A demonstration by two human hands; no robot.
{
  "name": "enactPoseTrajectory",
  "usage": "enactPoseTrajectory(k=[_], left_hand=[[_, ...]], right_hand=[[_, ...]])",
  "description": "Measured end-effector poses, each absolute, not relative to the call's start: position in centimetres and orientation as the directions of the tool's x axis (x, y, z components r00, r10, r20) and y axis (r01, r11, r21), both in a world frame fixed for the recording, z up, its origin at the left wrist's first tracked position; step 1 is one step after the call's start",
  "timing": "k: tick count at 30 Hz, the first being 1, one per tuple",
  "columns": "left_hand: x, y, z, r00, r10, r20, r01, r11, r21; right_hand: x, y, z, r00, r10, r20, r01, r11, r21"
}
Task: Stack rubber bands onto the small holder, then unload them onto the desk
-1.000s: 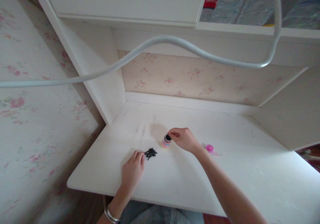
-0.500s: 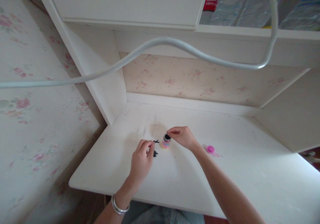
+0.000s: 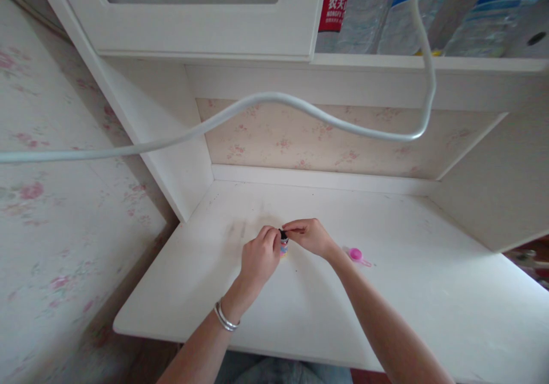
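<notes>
A small pink and yellow jar with a dark mouth stands on the white desk. My right hand grips its rim with curled fingers. My left hand is closed in a pinch right at the jar's mouth, holding small black pieces that I can barely make out. The pile of black pieces on the desk is hidden behind my left hand. A silver bangle sits on my left wrist.
A pink lid or scoop lies on the desk just right of my right wrist. A white cable hangs across the view. Water bottles stand on the shelf above; a cabinet side panel walls the left.
My left hand picked black pieces from the pile, rose and moved right to the jar's mouth. My right hand stayed on the jar. The camera tilted a little.
</notes>
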State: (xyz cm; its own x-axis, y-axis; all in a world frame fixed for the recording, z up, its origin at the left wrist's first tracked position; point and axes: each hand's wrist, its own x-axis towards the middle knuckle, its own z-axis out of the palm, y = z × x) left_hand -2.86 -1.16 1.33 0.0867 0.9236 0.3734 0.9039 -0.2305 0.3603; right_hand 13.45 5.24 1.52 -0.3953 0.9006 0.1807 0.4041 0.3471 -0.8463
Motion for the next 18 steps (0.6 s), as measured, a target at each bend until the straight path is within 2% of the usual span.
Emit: enactPoseTrajectory(k=[3, 7, 11, 14, 18], left_hand=[[-2.8, -0.9, 1.9, 0.127, 0.929, 0.348, 0.909, -0.249, 0.334], [-3.2, -0.6, 2.2, 0.186, 0.925, 0.332, 0.904, -0.293, 0.311], [-4.1, -0.5, 2.5, 0.299, 0.906, 0.299, 0.89, -0.378, 0.255], [-4.7, -0.5, 2.6, 0.351, 0.901, 0.257, 0.897, -0.402, 0.184], [-4.8, -0.5, 2.3, 0.363, 0.9, 0.241, 0.909, -0.399, 0.118]], right_hand=[[13.8, 4.9, 2.3, -0.455, 0.864, 0.215, 0.434, 0.426, -0.794], [14.3, 3.9, 3.3, -0.545, 0.8, 0.249, 0.557, 0.568, -0.606], [14.5, 2.6, 4.0, -0.573, 0.779, 0.255, 0.639, 0.619, -0.457], [14.4, 2.3, 4.0, -0.562, 0.783, 0.266, 0.661, 0.618, -0.425], [14.5, 2.6, 3.2, -0.524, 0.804, 0.28, 0.647, 0.59, -0.483]])
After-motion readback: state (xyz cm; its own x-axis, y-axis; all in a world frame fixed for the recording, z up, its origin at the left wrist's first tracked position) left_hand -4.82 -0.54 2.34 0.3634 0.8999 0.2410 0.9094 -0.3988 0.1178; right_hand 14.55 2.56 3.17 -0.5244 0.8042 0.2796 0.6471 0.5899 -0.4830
